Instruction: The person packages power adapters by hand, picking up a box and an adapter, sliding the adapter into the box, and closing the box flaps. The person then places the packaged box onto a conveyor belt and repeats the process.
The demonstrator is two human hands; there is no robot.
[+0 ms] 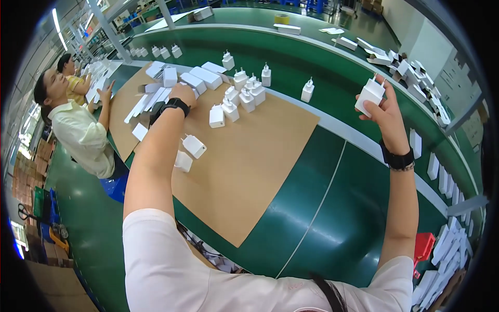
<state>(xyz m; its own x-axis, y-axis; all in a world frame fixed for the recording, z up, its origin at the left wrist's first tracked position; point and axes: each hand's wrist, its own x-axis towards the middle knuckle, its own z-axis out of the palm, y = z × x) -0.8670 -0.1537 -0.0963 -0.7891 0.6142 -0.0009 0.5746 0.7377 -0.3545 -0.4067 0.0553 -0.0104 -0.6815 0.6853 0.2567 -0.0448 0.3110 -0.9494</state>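
Note:
Raised at the right, my right hand [387, 112] is closed around a white plug-in charger [370, 97], its two metal prongs pointing up. My left hand [183, 95] reaches to the far left, at a group of white cartons [206, 78]; its fingers are hidden behind the hand, so its grip does not show. Just right of it, several white chargers [244, 96] stand bunched on a brown cardboard sheet [260, 151], prongs up. Nearer to me, another charger [194, 146] lies tilted beside a second white one [183, 161], partly behind my left forearm.
A green conveyor belt [286, 67] runs behind the table, with single chargers [307, 90] standing on it. White cartons [410, 73] are heaped on the far right ledge. At the left, a co-worker [80, 130] in a pale shirt faces the table. A red bin [424, 247] sits lower right.

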